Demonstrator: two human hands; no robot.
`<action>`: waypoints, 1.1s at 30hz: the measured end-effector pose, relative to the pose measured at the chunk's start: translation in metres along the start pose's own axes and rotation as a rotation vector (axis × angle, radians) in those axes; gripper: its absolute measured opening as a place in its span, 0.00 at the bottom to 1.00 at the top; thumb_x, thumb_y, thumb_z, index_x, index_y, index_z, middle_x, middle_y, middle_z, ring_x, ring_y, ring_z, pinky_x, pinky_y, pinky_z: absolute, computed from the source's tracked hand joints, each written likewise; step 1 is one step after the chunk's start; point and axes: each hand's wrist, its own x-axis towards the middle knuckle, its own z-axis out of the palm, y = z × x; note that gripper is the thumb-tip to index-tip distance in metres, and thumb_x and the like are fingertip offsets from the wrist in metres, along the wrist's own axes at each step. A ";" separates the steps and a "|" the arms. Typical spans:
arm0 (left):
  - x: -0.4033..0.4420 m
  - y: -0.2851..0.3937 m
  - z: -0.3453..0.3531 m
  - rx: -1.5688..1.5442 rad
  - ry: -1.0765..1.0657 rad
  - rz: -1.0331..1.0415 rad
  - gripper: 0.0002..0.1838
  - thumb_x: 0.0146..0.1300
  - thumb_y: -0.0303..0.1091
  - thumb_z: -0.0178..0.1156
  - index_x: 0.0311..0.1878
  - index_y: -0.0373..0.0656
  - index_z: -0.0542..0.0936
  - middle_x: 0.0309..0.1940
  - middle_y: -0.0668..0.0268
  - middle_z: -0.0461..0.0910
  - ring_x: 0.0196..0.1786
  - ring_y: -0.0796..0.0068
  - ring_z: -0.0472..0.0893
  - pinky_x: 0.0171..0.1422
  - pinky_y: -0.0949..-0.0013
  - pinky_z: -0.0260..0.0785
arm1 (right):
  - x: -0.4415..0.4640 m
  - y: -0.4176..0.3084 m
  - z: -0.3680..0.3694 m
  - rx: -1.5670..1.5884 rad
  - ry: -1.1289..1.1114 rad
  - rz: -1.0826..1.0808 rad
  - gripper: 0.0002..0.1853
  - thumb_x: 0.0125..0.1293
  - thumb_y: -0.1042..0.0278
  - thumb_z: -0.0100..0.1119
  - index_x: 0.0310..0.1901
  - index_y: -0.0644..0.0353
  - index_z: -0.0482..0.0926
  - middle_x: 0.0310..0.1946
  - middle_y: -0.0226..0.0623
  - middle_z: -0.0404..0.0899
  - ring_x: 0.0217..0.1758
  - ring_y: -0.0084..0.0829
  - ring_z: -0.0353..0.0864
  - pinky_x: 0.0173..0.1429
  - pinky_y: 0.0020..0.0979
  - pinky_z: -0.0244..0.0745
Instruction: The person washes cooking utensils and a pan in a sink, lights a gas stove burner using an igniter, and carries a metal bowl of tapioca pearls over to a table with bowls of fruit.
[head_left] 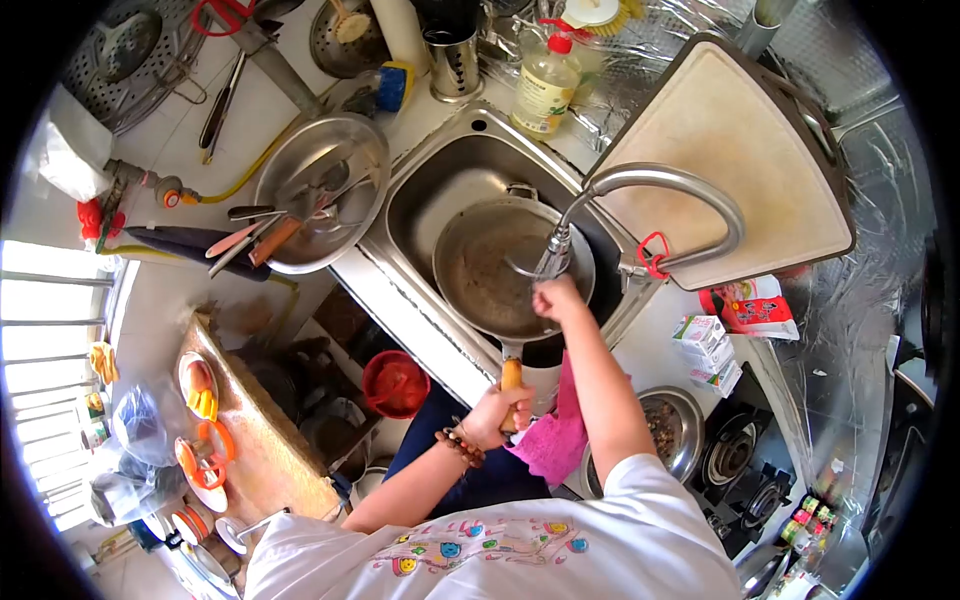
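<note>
While the smooth steel sink (425, 195) spans the centre of the frame beneath an arched tap (650, 174), the round, stained metal pan (488, 265) sits within it, its long axis running down to lower centre. The right hand (560, 303) curls above the pan's right side; whether it pinches anything, I cannot tell. The left hand (490, 417), nearer the tail end, has its grip wrapped round the tan handle (512, 375), the pan's body lying straight up-frame.

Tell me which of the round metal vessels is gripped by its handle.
The pan in the sink: the left hand grips its tan handle. No hand touches the vessel of utensils or the bowl beside the stove.
</note>
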 end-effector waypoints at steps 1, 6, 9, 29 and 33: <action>-0.008 0.007 0.005 0.067 0.043 0.041 0.09 0.57 0.24 0.55 0.30 0.44 0.64 0.16 0.72 0.64 0.14 0.83 0.61 0.17 0.75 0.53 | -0.021 -0.014 0.013 -0.378 0.287 -0.181 0.05 0.56 0.81 0.47 0.24 0.68 0.70 0.15 0.43 0.72 0.11 0.36 0.73 0.12 0.33 0.64; -0.030 0.034 0.007 0.114 0.006 0.046 0.08 0.58 0.25 0.52 0.27 0.44 0.64 0.16 0.72 0.63 0.14 0.82 0.62 0.18 0.75 0.54 | -0.035 -0.030 0.015 -0.716 -0.111 0.028 0.09 0.53 0.79 0.45 0.18 0.70 0.71 0.11 0.43 0.71 0.09 0.34 0.70 0.12 0.34 0.60; -0.041 0.044 0.015 0.112 0.004 0.041 0.08 0.58 0.25 0.52 0.26 0.43 0.64 0.15 0.71 0.63 0.14 0.82 0.62 0.18 0.75 0.55 | -0.051 -0.047 0.011 -1.039 0.245 -0.253 0.13 0.53 0.77 0.46 0.13 0.69 0.71 0.11 0.45 0.72 0.10 0.34 0.71 0.12 0.34 0.61; -0.149 0.106 0.006 1.672 0.591 0.620 0.19 0.47 0.31 0.59 0.39 0.34 0.65 0.27 0.41 0.76 0.32 0.38 0.75 0.37 0.49 0.69 | -0.189 -0.023 -0.018 -1.673 1.015 -0.826 0.05 0.61 0.68 0.49 0.35 0.59 0.71 0.29 0.41 0.77 0.31 0.41 0.81 0.33 0.37 0.77; -0.160 0.111 -0.003 1.746 0.687 0.636 0.19 0.47 0.30 0.57 0.42 0.35 0.64 0.23 0.42 0.75 0.30 0.40 0.76 0.36 0.49 0.70 | -0.208 -0.035 -0.024 -1.549 1.175 -0.813 0.13 0.61 0.59 0.54 0.37 0.62 0.72 0.30 0.43 0.77 0.31 0.41 0.81 0.32 0.37 0.77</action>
